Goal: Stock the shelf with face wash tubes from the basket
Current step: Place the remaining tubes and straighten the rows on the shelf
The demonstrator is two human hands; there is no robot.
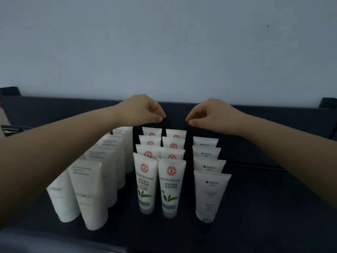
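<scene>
L hand (145, 111) & R hand (206, 114) curled, empty, above back-row tubes (152, 132)

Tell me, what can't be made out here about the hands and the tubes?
Head view: whether the left hand and right hand pinch anything; their curled fingers meet against the dark shelf.
Head view: the far-left tube row, partly covered by the left forearm.
Head view: small print on the green-leaf tubes, blurred.
Head view: the basket, nowhere in frame.
</scene>
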